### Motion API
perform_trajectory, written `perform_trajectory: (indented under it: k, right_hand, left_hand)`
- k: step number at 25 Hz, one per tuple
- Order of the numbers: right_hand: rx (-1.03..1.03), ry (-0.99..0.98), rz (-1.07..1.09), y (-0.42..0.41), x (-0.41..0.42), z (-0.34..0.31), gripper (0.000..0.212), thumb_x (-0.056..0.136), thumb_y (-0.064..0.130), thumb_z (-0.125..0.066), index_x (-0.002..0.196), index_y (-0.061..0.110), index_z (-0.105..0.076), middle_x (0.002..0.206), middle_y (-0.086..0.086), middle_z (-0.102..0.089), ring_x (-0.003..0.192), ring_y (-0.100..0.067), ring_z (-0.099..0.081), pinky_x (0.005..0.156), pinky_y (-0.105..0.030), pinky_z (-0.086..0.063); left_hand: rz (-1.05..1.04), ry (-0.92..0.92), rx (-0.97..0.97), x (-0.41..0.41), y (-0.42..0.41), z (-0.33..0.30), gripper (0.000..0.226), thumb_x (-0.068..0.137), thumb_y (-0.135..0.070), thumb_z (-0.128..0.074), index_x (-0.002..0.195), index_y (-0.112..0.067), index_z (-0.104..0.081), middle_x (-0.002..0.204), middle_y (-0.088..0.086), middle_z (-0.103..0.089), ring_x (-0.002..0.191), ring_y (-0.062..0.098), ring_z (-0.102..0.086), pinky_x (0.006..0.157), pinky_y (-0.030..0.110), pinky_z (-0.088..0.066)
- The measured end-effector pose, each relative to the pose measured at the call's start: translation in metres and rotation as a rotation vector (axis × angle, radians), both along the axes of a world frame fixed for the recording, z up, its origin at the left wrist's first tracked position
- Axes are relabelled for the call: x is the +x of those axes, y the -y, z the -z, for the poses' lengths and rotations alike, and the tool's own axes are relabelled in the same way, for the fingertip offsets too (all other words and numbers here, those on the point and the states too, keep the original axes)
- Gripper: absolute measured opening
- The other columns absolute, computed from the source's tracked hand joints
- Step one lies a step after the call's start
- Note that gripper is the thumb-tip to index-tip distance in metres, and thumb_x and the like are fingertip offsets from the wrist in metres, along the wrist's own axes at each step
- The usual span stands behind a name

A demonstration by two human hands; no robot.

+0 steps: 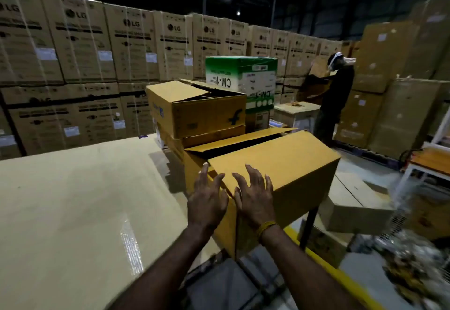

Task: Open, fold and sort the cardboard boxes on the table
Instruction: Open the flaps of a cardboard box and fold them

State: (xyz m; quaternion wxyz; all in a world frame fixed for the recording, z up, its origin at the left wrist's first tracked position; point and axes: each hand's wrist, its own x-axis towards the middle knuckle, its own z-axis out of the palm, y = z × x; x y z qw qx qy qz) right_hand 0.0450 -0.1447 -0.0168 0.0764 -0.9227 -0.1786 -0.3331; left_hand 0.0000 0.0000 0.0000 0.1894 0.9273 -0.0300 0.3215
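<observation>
Both forearms enter from 6 o'clock and reach toward the centre of the view. Left hand [207,200] and right hand [253,195] lie side by side with fingers straight and spread, palms down on the near corner of the nearest cardboard box [280,163]; neither hand curls round or pinches anything. That box stands erect at the right edge of the table [73,200], just right of centre, its top flaps partly lifted so that a dark gap shows along the far side. At 12 o'clock from it a second box [194,110], marked with a blue "f", sits on another carton, its flaps likewise ajar. Behind, at 1 o'clock, stands a green and white carton [241,76]; a wall of stacked printed cartons [73,54] fills 9 to 12 o'clock, and another person [336,90] works at 2 o'clock. Judged from this layout, the task is at an early stage: no flattened box is visible on the tabletop, and both boxes remain to be opened fully, folded and sorted.
</observation>
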Motion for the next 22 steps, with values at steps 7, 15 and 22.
perform_trajectory:
  k: [7, 15, 22]
  right_hand:
    - [0.006, -0.102, 0.028, 0.067, 0.024, 0.025, 0.037, 0.095, 0.040, -0.051, 0.131, 0.032, -0.049, 0.148, -0.010, -0.038, 0.137, -0.030, -0.037, 0.110, -0.061, -0.027]
    - [-0.129, -0.332, -0.084, 0.122, 0.089, 0.038, 0.070, 0.086, 0.078, -0.017, 0.146, 0.044, -0.028, 0.161, -0.002, -0.016, 0.151, -0.025, -0.006, 0.117, -0.052, 0.005]
    - [-0.084, -0.356, -0.169, 0.158, 0.128, 0.050, 0.075, 0.081, 0.080, -0.038, 0.147, 0.053, -0.014, 0.162, 0.005, -0.012, 0.151, -0.021, 0.000, 0.118, -0.062, 0.001]
  left_hand:
    - [0.007, -0.259, 0.088, 0.023, 0.067, 0.006, 0.044, 0.098, -0.046, -0.044, 0.140, -0.036, -0.043, 0.162, 0.005, -0.011, 0.148, 0.028, -0.011, 0.108, 0.047, -0.040]
    - [-0.072, -0.493, 0.239, 0.064, 0.088, 0.020, 0.052, 0.096, -0.060, -0.039, 0.145, -0.044, -0.031, 0.163, 0.005, -0.011, 0.150, 0.038, 0.004, 0.113, 0.067, 0.004]
    - [-0.048, -0.586, 0.250, 0.091, 0.104, 0.018, 0.061, 0.096, -0.060, -0.038, 0.150, -0.046, -0.014, 0.164, 0.003, 0.003, 0.150, 0.038, 0.006, 0.115, 0.067, -0.002]
